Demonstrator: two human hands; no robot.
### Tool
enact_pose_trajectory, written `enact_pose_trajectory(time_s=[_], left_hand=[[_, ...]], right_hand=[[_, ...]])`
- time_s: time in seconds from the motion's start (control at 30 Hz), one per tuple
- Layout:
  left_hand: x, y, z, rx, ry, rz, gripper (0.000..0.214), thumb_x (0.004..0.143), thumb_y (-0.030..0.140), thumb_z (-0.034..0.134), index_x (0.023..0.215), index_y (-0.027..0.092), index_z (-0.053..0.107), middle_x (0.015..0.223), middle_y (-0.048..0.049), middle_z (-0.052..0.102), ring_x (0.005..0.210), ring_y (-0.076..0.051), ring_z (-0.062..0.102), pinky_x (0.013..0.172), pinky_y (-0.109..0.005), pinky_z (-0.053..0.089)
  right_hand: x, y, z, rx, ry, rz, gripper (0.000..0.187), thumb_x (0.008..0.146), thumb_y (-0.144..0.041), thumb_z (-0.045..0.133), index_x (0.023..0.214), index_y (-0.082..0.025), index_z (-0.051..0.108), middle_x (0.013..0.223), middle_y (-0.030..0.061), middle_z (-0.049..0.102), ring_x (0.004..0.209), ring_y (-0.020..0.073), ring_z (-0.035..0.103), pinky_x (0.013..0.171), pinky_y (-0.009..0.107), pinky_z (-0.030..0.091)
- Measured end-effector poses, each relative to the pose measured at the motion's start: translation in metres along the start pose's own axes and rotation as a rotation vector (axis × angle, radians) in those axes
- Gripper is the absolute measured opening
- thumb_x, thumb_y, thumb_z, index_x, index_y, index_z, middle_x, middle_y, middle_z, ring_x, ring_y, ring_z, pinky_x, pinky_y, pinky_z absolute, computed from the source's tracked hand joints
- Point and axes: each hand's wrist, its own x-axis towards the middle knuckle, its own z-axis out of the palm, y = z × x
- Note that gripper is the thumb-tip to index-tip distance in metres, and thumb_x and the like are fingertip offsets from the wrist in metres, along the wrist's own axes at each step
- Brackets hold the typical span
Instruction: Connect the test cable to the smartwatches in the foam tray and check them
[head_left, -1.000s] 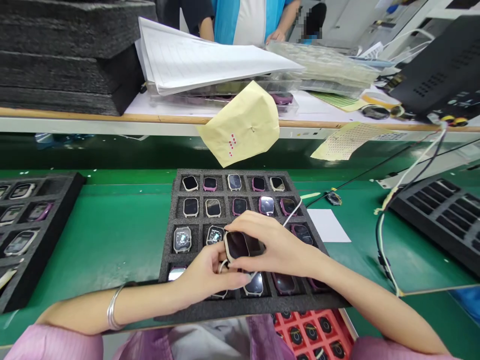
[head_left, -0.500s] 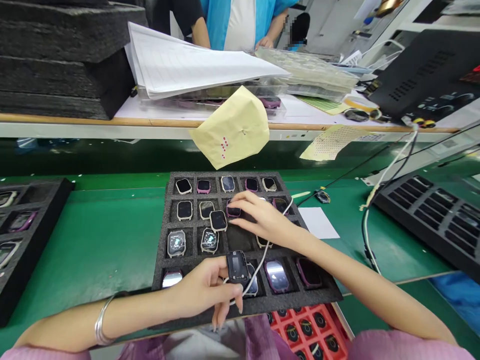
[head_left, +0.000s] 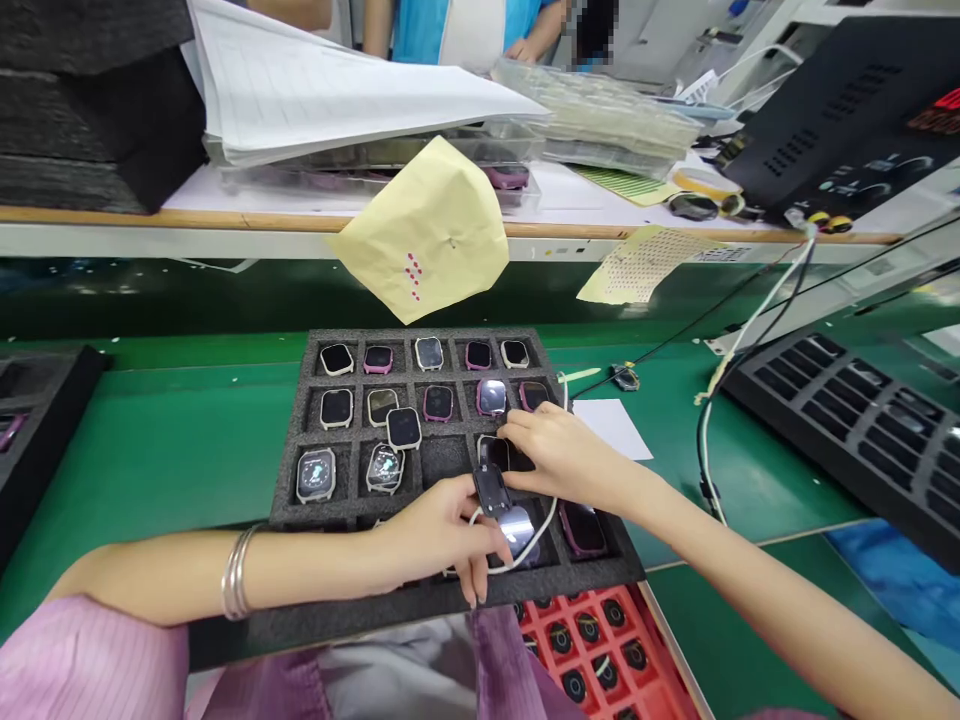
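Note:
A black foam tray [head_left: 296, 430] with square pockets holds several smartwatch bodies on the green bench. My left hand [head_left: 439, 535] pinches a small black charging clip [head_left: 491, 490] whose white cable [head_left: 547, 515] loops over the tray. My right hand [head_left: 555, 455] is closed on a dark watch body [head_left: 495, 452] in the third row, just above the clip. One cream-edged watch [head_left: 403, 427] lies loose on the foam ribs between pockets. A lit watch [head_left: 517, 525] sits under the cable.
A red tray [head_left: 600, 650] with round parts pokes out below the foam tray. Further black trays sit at the left [head_left: 30, 430] and right [head_left: 862, 420]. A yellow paper [head_left: 424, 235] hangs from the shelf edge. Another person stands behind the shelf.
My right hand set the cream-edged watch down on the ribs, then drew back to a watch in the third row. My left hand, keeping the clip, rose toward it.

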Motion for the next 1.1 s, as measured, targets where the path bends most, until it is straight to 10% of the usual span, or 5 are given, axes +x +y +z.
enact_pose_trajectory(time_s=[0.37,0.77,1.1], left_hand=[[-0.002,-0.003,-0.01,-0.004,-0.012,-0.01,0.03,0.071,0.016,0.072,0.097,0.012,0.056,0.09,-0.0066,0.066,0.044,-0.009,0.061,0.041,-0.019,0.052],[-0.004,-0.005,-0.011,0.05,0.057,-0.039,0.035,0.077,0.045,0.072,0.077,0.012,0.061,0.046,0.0021,0.06,0.034,-0.01,0.055,0.034,-0.017,0.044],[-0.012,-0.004,-0.018,0.152,0.074,-0.012,0.033,0.085,0.045,0.064,0.073,0.017,0.05,0.04,0.0065,0.054,0.027,-0.005,0.038,0.028,-0.013,0.029]], right_hand=[[-0.023,-0.001,-0.009,0.486,0.274,-0.064,0.026,0.079,-0.031,0.073,0.096,-0.014,0.064,0.077,0.0019,0.059,0.069,0.0185,0.056,0.067,0.03,0.042],[-0.019,-0.034,-0.005,0.294,0.209,-0.109,0.029,0.081,-0.033,0.074,0.098,-0.01,0.066,0.083,0.0097,0.067,0.072,0.0248,0.062,0.068,0.04,0.051],[-0.025,-0.044,0.019,0.48,0.456,-0.098,0.035,0.093,-0.028,0.057,0.126,-0.014,0.053,0.104,0.0136,0.068,0.089,0.0253,0.068,0.076,0.038,0.057]])
